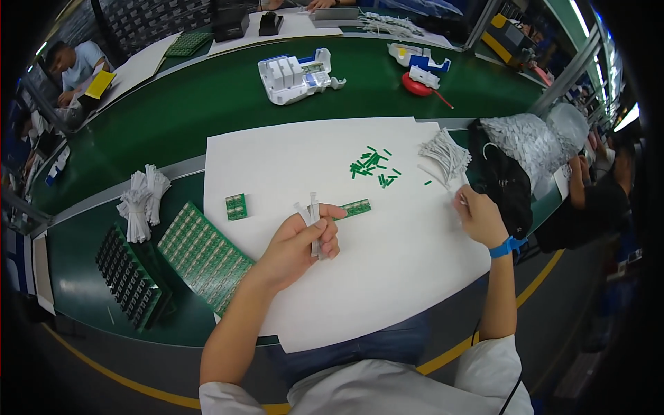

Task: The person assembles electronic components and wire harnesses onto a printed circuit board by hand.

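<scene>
My left hand (302,243) is closed around a few short white flat cables (315,207), whose ends stick up past the thumb. Just beyond its index finger lies a narrow strip of small green circuit boards (357,207) on the white sheet (387,277). My right hand (478,216), with a blue band (508,247) at the wrist, pinches at the near end of a fanned pile of white cables (446,155). What sits between those fingertips is too small to make out. Small green pieces (370,162) lie scattered left of that pile.
A small green board block (236,207) lies on the sheet's left. Large board panels (206,257), a dark component panel (131,277) and bundled white cables (143,200) are further left. White-and-blue housings (294,75) stand at the back; a black bag (503,180) is at right.
</scene>
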{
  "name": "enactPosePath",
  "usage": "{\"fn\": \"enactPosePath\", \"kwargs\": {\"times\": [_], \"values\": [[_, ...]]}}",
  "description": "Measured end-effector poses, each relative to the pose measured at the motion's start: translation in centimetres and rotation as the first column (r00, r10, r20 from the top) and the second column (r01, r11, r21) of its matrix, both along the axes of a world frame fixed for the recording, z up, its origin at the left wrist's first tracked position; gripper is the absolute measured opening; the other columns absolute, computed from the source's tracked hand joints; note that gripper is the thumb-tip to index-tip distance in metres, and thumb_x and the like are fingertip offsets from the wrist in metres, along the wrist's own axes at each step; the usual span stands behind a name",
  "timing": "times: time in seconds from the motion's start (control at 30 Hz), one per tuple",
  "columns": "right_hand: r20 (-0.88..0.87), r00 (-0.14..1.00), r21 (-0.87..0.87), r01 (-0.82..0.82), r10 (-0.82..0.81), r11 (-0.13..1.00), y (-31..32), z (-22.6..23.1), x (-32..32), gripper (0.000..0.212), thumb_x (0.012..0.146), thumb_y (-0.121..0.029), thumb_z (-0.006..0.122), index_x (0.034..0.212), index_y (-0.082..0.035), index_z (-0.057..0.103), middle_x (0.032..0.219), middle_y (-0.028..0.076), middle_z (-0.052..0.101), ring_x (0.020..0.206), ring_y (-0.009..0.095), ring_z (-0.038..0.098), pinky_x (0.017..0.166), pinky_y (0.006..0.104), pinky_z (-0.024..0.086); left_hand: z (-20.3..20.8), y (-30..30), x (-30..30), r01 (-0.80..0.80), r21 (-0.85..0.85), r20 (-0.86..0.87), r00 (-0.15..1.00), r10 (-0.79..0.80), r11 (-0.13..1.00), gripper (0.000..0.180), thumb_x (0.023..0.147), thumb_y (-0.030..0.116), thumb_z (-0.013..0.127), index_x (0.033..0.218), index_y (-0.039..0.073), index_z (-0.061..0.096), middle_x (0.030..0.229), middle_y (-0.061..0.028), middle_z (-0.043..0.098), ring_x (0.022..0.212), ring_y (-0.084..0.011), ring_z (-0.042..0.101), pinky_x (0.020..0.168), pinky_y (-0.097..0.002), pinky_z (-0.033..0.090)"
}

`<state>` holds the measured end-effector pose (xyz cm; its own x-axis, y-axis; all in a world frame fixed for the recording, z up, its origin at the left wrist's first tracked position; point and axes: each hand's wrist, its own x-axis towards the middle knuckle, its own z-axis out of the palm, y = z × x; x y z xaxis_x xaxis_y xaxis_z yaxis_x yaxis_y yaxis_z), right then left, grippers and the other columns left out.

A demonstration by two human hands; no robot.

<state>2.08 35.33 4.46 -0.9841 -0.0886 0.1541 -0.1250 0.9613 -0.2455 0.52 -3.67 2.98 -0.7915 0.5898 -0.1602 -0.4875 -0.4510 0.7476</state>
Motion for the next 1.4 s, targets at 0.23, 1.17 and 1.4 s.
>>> {"fn": "enactPosePath", "kwargs": {"times": [0.23,1.17,1.4], "values": [[-0.083,0.891,-0.564,-0.411,0.446,0.716,-19.4,1.9,-2.4,0.013,0.096,-0.007,0.065,0.105,-0.002,0.057,0.079,0.012,0.064,0.067,0.019,0.067,0.058,0.0322,0.051,-1.7,0.1,0.7,-0.099,-0.098,-0.100,0.991,0.089,0.990,0.037,0.110,0.034,0.046,0.124,0.002,0.057,0.084,0.0023,0.048,0.069,-0.0067,0.042,0.061,-0.0245,0.037],[-0.093,0.875,-0.962,-0.203,0.475,0.185,-24.8,-1.3,-3.4,0.037,0.112,-0.024,0.041,0.119,0.001,0.068,0.120,0.008,0.053,0.096,0.013,0.058,0.087,0.0273,0.050,-0.7,-0.9,1.3,-0.499,-0.369,-0.538,0.803,0.257,0.784,0.019,0.104,0.015,0.059,0.115,0.001,0.055,0.102,-0.0040,0.062,0.073,-0.0064,0.053,0.063,-0.0227,0.042],[0.047,0.808,-0.997,-0.001,0.587,0.080,-25.2,-0.5,-3.1,0.037,0.111,-0.026,0.043,0.130,-0.003,0.064,0.116,0.004,0.056,0.089,0.009,0.050,0.081,0.0241,0.043,-1.6,-2.6,0.6,-0.578,-0.455,-0.673,0.721,0.163,0.677,0.020,0.107,0.018,0.052,0.095,0.002,0.054,0.075,-0.0040,0.057,0.064,-0.0088,0.049,0.059,-0.0253,0.040]]}}
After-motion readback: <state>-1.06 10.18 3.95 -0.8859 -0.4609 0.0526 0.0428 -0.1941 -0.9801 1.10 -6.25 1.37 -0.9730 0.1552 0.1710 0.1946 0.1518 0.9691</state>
